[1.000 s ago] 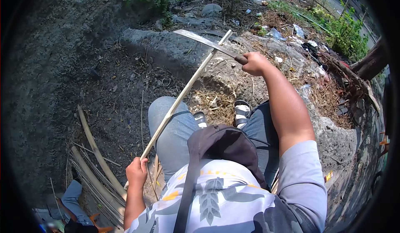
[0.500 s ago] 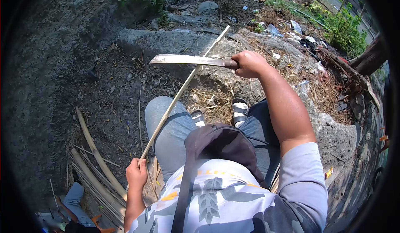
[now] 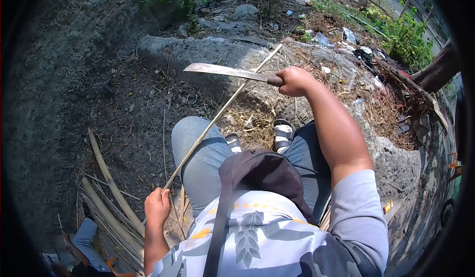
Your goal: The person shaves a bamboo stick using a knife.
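Note:
My right hand is closed round the dark handle of a machete, whose long blade points left. A thin pale strip, seemingly bamboo, slants from lower left to upper right across my bent left knee. Its near end is gripped in my left hand, low at the left. The blade crosses the strip toward its far end and appears to touch it. The strip's far tip reaches over the lit rock beyond the blade.
Long split bamboo pieces lie on the ground at left, beside a bundle of thinner strips. Another person's leg shows at bottom left. A low rock ledge stands ahead, with litter and dry grass to the right. A dark bag rests on my lap.
The strip has turned slightly, its far end now lower and further right. The machete has shifted a little right and its blade tilts down toward the handle. My left hand moved slightly left.

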A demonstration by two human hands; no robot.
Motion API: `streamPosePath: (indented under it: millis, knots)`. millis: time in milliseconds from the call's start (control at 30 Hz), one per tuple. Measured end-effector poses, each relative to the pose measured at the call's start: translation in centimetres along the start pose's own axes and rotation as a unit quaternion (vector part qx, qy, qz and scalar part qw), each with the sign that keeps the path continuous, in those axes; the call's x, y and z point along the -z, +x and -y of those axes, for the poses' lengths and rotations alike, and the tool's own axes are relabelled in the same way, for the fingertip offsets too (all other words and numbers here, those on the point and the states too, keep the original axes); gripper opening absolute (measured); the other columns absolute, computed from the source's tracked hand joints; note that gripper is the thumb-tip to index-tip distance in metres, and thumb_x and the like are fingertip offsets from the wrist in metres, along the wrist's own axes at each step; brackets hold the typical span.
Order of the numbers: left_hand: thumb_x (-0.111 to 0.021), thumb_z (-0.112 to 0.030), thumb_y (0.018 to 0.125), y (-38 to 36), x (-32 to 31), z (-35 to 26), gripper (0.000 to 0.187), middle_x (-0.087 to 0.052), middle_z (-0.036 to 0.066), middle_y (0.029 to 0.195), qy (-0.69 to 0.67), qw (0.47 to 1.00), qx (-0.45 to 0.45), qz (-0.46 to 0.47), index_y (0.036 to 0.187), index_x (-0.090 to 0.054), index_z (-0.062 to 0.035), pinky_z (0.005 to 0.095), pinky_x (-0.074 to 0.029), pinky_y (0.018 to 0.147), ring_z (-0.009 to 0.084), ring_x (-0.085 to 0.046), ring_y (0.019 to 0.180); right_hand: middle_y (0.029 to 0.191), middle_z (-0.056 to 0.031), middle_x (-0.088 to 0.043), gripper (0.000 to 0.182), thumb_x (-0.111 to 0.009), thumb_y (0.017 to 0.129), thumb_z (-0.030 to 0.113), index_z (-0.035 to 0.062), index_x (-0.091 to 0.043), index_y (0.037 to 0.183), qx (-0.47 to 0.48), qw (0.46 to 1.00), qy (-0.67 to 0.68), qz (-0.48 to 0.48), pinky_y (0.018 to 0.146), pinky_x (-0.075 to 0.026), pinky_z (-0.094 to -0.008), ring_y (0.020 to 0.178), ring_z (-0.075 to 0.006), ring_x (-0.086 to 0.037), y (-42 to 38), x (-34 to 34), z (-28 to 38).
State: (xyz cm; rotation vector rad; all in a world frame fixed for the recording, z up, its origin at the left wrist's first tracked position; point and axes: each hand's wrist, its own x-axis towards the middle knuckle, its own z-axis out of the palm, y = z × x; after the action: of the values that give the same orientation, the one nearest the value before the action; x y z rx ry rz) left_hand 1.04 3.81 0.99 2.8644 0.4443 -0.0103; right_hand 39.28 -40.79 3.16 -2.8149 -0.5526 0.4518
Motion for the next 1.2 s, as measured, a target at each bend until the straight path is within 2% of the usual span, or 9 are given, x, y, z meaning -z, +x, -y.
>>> streamPosePath:
  millis: [100, 267, 433, 700, 800, 933, 1033, 1133, 1200]
  knots:
    - [-0.064, -0.031, 0.102, -0.1, -0.1, 0.1, 0.036, -0.063, 0.023, 0.075, -0.011, 1.0, 0.014, 0.014, 0.083, -0.058, -0.0016, 0.0536, -0.046, 0.063, 0.0469, -0.062, 0.072, 0.105, -0.0137, -0.075, 0.034, -0.069, 0.077, 0.021, 0.0163, -0.075, 0.11, 0.056, 0.997, -0.053, 0.004, 0.091, -0.056, -0.0474, 0.105, -0.0349, -0.071, -0.2, 0.5, 2.2]
    - [-0.062, -0.034, 0.103, -0.2, -1.2, 0.1, 0.039, -0.063, 0.024, 0.075, -0.038, 0.999, 0.022, 0.021, 0.082, -0.058, -0.0016, 0.0536, -0.047, 0.064, 0.0471, -0.062, 0.073, 0.106, -0.0149, -0.075, 0.033, -0.068, 0.078, 0.02, 0.0158, -0.075, 0.11, -0.055, 0.994, 0.078, -0.048, 0.092, -0.055, -0.0471, 0.105, -0.035, -0.071, 1.6, -0.9, -2.4]
    - [-0.059, -0.036, 0.104, 0.6, -1.0, 0.0, 0.042, -0.063, 0.024, 0.074, -0.046, 0.998, 0.01, 0.036, 0.082, -0.058, -0.0009, 0.0537, -0.046, 0.064, 0.0477, -0.062, 0.073, 0.106, -0.014, -0.075, 0.03, -0.067, 0.078, 0.02, 0.0167, -0.075, 0.107, -0.078, 0.993, 0.005, -0.087, 0.092, -0.055, -0.0477, 0.106, -0.0353, -0.07, -0.3, 0.3, -1.2]
    - [-0.058, -0.039, 0.105, 0.2, -1.2, -0.8, 0.045, -0.063, 0.025, 0.073, -0.067, 0.997, 0.026, 0.036, 0.082, -0.057, -0.0006, 0.0535, -0.047, 0.063, 0.0484, -0.062, 0.072, 0.1, -0.0133, -0.076, 0.029, -0.071, 0.075, 0.02, 0.0164, -0.076, 0.103, 0.091, 0.993, -0.065, -0.034, 0.088, -0.057, -0.0473, 0.101, -0.0353, -0.071, -0.5, 0.3, 2.5]
    - [-0.057, -0.039, 0.105, -0.2, -2.1, -0.4, 0.044, -0.063, 0.025, 0.074, -0.057, 0.998, 0.023, 0.021, 0.082, -0.057, -0.0009, 0.0546, -0.046, 0.063, 0.049, -0.062, 0.073, 0.099, -0.0137, -0.076, 0.032, -0.07, 0.075, 0.018, 0.0155, -0.076, 0.106, 0.074, 0.996, -0.025, -0.045, 0.088, -0.057, -0.0474, 0.1, -0.0353, -0.071, -0.4, 1.0, 1.6]
    - [-0.056, -0.038, 0.105, 0.0, -2.4, -0.7, 0.044, -0.063, 0.025, 0.074, -0.044, 0.999, 0.018, 0.003, 0.082, -0.057, -0.0013, 0.0559, -0.046, 0.064, 0.0494, -0.062, 0.074, 0.107, -0.0166, -0.075, 0.035, -0.068, 0.078, 0.019, 0.0152, -0.076, 0.112, -0.087, 0.986, 0.11, -0.088, 0.093, -0.055, -0.046, 0.105, -0.0347, -0.071, 1.8, 0.0, -3.3]
    - [-0.056, -0.038, 0.105, 0.8, -1.3, -1.1, 0.043, -0.063, 0.025, 0.073, -0.034, 0.999, 0.005, 0.017, 0.082, -0.057, -0.0013, 0.0559, -0.046, 0.064, 0.0494, -0.062, 0.074, 0.108, -0.0177, -0.075, 0.036, -0.067, 0.078, 0.02, 0.0151, -0.076, 0.113, -0.109, 0.987, 0.062, -0.096, 0.094, -0.054, -0.0466, 0.106, -0.0353, -0.07, 0.5, 0.3, -3.3]
    - [-0.057, -0.038, 0.105, 0.9, -1.4, -1.0, 0.043, -0.063, 0.025, 0.074, -0.049, 0.998, 0.018, 0.035, 0.082, -0.057, -0.0014, 0.0558, -0.046, 0.064, 0.0493, -0.062, 0.074, 0.099, -0.019, -0.075, 0.032, -0.066, 0.077, 0.018, 0.01, -0.074, 0.107, -0.058, 0.987, 0.082, -0.128, 0.087, -0.055, -0.0472, 0.096, -0.0372, -0.072, -0.2, 0.4, -3.3]
    - [-0.056, -0.038, 0.106, 0.7, -1.9, -0.9, 0.043, -0.063, 0.025, 0.074, -0.048, 0.998, 0.022, 0.032, 0.082, -0.057, -0.0013, 0.0555, -0.046, 0.064, 0.0492, -0.063, 0.074, 0.099, -0.0169, -0.075, 0.03, -0.067, 0.077, 0.019, 0.0119, -0.074, 0.105, -0.021, 0.994, 0.066, -0.08, 0.087, -0.055, -0.0477, 0.097, -0.0372, -0.071, 0.0, 0.3, -2.9]
